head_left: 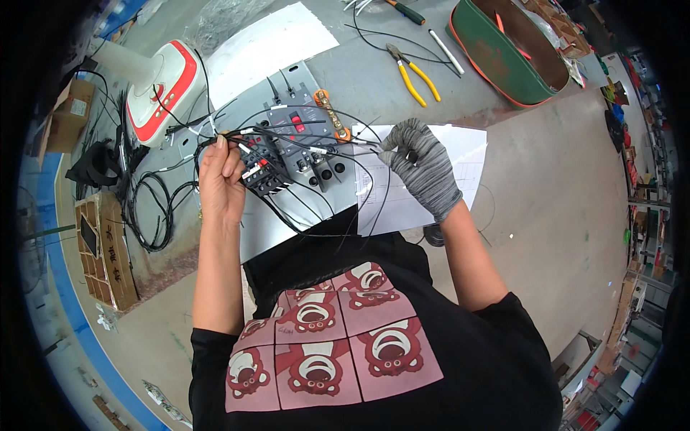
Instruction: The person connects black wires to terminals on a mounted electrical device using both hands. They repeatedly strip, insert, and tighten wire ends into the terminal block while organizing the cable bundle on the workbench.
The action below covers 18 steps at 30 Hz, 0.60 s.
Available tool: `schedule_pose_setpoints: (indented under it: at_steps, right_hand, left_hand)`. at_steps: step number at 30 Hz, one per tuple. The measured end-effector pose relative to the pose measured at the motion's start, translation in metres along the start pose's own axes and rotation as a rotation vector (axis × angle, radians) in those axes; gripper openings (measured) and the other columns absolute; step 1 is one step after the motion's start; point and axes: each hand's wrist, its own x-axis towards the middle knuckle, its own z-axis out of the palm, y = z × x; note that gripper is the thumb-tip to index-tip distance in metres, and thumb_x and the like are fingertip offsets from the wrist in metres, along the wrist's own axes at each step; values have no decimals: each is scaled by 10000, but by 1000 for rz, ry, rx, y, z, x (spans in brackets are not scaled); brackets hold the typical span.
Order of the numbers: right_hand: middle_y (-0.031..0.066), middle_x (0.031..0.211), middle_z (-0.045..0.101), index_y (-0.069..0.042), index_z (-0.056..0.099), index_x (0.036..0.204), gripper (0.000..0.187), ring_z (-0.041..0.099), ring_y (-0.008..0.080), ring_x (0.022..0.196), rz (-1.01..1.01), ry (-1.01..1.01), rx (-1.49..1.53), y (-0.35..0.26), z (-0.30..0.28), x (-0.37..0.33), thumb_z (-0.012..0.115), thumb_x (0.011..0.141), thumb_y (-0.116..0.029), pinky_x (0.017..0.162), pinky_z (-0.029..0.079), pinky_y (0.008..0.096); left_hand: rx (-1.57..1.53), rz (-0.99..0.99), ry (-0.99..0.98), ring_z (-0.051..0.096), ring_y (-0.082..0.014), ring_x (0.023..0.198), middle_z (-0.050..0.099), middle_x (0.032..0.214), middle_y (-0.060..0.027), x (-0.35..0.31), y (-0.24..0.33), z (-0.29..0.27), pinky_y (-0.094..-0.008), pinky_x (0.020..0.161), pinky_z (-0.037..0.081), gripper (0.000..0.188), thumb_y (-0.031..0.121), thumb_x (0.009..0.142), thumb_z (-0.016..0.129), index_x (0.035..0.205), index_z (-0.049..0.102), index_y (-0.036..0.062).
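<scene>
My bare left hand (221,174) is closed, its fingertips pinching a bundle of thin black wires (259,132) near the left side of the metal panel. My right hand (420,164), in a grey striped glove, pinches the free end of a black wire to the right of the panel. Between the hands lies the grey metal mounting plate (343,200). It carries a circuit breaker (296,118) with a red switch and a black contactor (263,172) with several wires attached. An orange-ended busbar piece (331,115) sits at the plate's right edge. White marker sleeves show on some wires.
Yellow-handled pliers (413,75), a white marker pen (446,52) and a green-handled screwdriver (407,11) lie at the back. A green bin (496,61) stands back right. Printed papers (467,161) lie under my right hand. A red-and-white fan base (167,93), coiled black wire (154,223) and a cardboard divider box (108,248) are at left.
</scene>
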Motion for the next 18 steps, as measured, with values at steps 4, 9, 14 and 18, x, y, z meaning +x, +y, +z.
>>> schedule_pose_setpoints:
  at_steps: [4, 9, 14, 18]
  right_hand:
    - [37, 823, 586, -6, 594, 927, 135, 508, 103, 722, 98, -44, 173, 1, -5, 2, 668, 834, -71, 687, 462, 247]
    - [88, 782, 612, -16, 591, 936, 117, 526, 127, 695, 83, -59, 239, 2, -6, 4, 628, 869, -104, 670, 466, 266]
    - [20, 825, 591, -3, 600, 968, 134, 518, 83, 772, 96, -100, 312, -3, -4, 1, 623, 888, -108, 717, 461, 232]
    - [119, 797, 589, 3, 619, 1036, 240, 533, 187, 677, 51, -183, 115, -18, -3, 4, 643, 863, -162, 673, 470, 296]
  left_hand:
    - [14, -1, 16, 349, -25, 543, 622, 912, -95, -1, 1, 4, -165, 449, 256, 158, 139, 938, 566, 814, 571, 41]
    - [-4, -2, 0, 349, -26, 542, 620, 909, -94, -2, 2, 5, -166, 449, 263, 158, 138, 939, 564, 812, 567, 43]
    - [2, -2, 9, 347, -27, 540, 618, 900, -89, 0, 1, 4, -168, 446, 264, 157, 141, 939, 566, 815, 568, 44]
    - [25, 11, 16, 343, -26, 541, 619, 892, -77, -2, 1, 4, -166, 449, 263, 154, 147, 938, 568, 824, 577, 44]
